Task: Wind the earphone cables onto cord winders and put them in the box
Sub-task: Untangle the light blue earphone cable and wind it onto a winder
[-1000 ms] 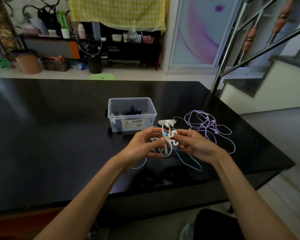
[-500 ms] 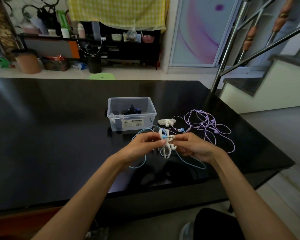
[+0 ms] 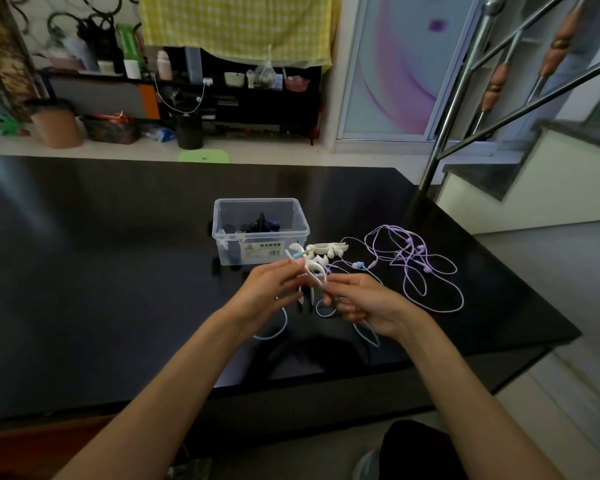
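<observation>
A white cord winder is held above the black table, just in front of the clear plastic box. My left hand pinches the winder. My right hand pinches the light blue earphone cable beside it; the cable loops down under both hands, and its blue earbuds lie further back. A second white winder lies right of the box. A purple earphone cable sprawls loose further right. A dark wound earphone sits in the box.
The table's right edge runs close to the purple cable, with a steel stair railing beyond it. The near table edge lies below my forearms. A shelf with clutter stands far back.
Both hands have shifted slightly up and back toward the box with the winder. The winder has turned in my left hand, and the blue cable loops have moved under the hands.
</observation>
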